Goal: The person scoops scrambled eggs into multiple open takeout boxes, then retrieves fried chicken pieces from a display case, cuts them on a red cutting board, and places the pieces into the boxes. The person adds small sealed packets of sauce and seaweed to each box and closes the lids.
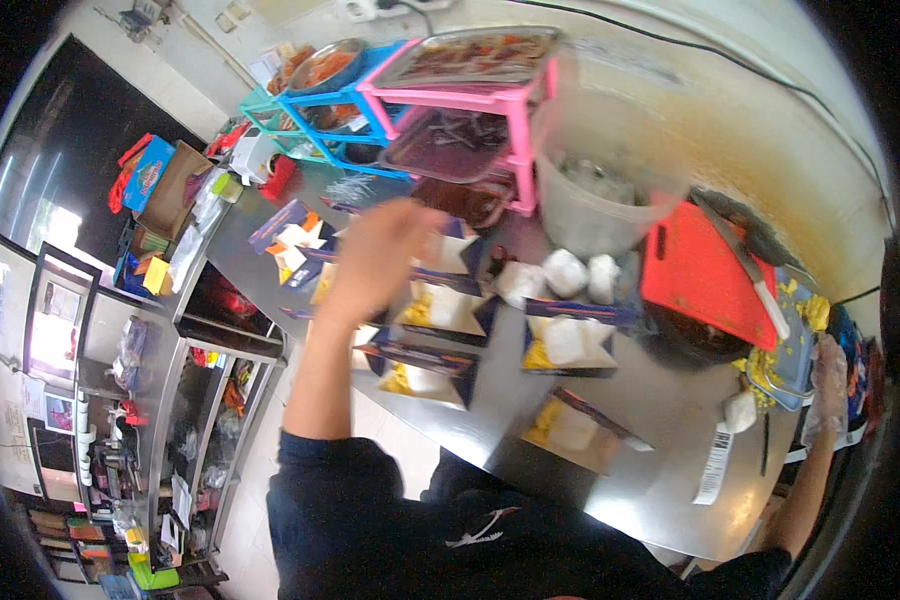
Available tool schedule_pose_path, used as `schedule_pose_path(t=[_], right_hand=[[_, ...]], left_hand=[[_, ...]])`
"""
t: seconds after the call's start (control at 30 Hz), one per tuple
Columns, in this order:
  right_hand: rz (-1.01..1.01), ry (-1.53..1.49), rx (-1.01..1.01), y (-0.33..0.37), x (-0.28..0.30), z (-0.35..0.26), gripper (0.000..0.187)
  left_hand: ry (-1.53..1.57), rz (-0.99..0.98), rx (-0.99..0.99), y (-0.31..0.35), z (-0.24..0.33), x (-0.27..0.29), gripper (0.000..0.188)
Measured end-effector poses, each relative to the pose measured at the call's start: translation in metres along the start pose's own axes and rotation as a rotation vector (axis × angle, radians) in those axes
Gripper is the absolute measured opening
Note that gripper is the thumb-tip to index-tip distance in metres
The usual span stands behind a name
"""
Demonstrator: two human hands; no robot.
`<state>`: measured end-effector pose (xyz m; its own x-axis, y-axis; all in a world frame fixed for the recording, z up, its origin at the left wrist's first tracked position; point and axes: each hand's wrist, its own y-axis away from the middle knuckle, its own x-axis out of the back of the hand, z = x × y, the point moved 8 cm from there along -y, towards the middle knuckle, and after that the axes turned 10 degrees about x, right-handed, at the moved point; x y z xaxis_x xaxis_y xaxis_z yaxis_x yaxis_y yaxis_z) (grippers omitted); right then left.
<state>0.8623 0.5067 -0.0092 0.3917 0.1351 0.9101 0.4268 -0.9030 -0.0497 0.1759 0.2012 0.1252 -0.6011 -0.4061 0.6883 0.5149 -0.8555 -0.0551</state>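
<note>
My left hand [385,255], bare and smeared by motion, is over several open dark-blue food boxes near the middle of the table. Its fingers are too blurred to read. In the boxes lie white lumps and yellow pieces, as in the box [440,305] just below the hand. A similar box [568,345] stands to the right, and another box [570,430] is closer to me. At the far right my right hand [826,385] is in a clear plastic glove, beside a blue tray [782,372] with yellow bits. Its grip is unclear.
Behind the boxes stand a pink rack [520,125] and a blue rack [370,125] bearing food trays. A translucent bucket [610,215] is beside them. White lumps [565,272] sit before it. A knife [760,280] rests on a red cutting board [695,285].
</note>
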Motion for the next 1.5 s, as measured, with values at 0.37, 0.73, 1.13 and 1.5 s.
schedule_pose_path(t=[0.37, 0.73, 1.13, 1.5], right_hand=[[-0.265, -0.983, 0.241, -0.043, -0.188, -0.504, 0.050], [-0.607, -0.228, 0.672, -0.132, -0.381, -0.815, 0.040], [-0.706, 0.181, 0.693, -0.170, -0.511, -0.882, 0.030], [-0.307, -0.047, 0.868, -0.166, -0.445, -0.850, 0.023]], left_hand=[[-0.743, -0.293, -0.021, -0.186, -0.451, 0.061, 0.035], [-0.297, -0.689, 0.591, -0.221, -0.489, 0.041, 0.038], [0.376, -0.817, 0.672, -0.202, -0.529, 0.057, 0.039], [-0.216, -0.734, 0.234, -0.230, -0.573, 0.036, 0.030]])
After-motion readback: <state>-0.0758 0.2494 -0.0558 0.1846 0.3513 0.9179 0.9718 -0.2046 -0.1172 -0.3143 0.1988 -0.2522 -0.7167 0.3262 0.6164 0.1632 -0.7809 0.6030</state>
